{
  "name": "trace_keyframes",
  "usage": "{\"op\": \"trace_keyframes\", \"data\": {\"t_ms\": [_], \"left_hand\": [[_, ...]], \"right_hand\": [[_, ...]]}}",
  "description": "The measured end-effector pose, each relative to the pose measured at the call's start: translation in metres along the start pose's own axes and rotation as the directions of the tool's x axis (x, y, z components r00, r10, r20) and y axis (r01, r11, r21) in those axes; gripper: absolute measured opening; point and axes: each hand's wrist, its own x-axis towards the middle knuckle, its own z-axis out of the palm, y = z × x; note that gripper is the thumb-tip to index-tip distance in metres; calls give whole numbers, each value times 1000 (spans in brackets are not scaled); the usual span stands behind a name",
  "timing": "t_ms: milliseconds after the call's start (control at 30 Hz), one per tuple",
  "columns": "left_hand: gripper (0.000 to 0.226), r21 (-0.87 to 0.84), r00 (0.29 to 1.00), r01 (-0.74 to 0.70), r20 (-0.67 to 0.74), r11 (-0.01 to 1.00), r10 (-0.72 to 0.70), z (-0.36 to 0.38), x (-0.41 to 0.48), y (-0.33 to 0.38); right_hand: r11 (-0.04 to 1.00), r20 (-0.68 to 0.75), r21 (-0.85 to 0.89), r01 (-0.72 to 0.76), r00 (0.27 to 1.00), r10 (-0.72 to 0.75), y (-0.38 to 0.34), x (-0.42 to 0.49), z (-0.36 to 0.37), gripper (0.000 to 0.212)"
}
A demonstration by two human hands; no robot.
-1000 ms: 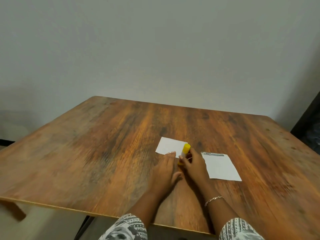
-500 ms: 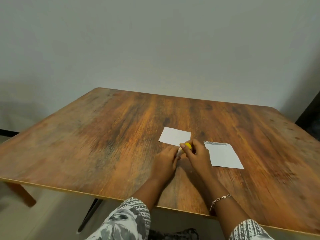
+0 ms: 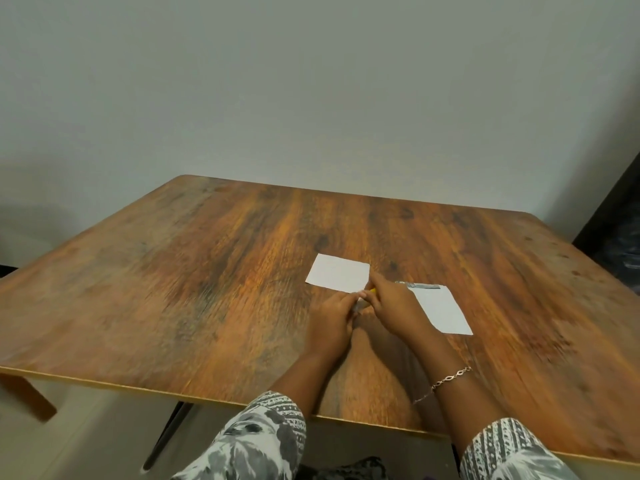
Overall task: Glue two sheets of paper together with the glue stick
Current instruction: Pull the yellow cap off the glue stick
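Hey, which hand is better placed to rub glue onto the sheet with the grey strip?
Probably right. The right hand wraps the glue stick and lies beside that sheet; the left hand only pinches its end, farther away.

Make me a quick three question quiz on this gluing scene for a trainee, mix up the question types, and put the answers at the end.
1. True or false: the left paper sheet and the right paper sheet lie apart on the wooden table.
2. Which wrist wears the bracelet? A) left B) right C) both
3. Fill in: the left hand and right hand meet around the mostly hidden, partly yellow ____.
Key: 1. True. 2. B. 3. glue stick.
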Motion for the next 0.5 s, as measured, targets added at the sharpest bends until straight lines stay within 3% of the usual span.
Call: {"op": "trace_keyframes", "data": {"t_ms": [133,267,500], "left_hand": [[27,7,999,44,-14,999,-44,0,0,-2],[27,28,999,31,-27,999,-30,-2,0,-2],[27,32,999,34,-1,999,-34,-1,-1,0]], "right_hand": [[997,51,35,73,996,-74,4,0,-2,21],[999,61,32,-15,998,13,6,2,-1,33],[994,69,72,79,994,-84,7,-1,-2,18]]}}
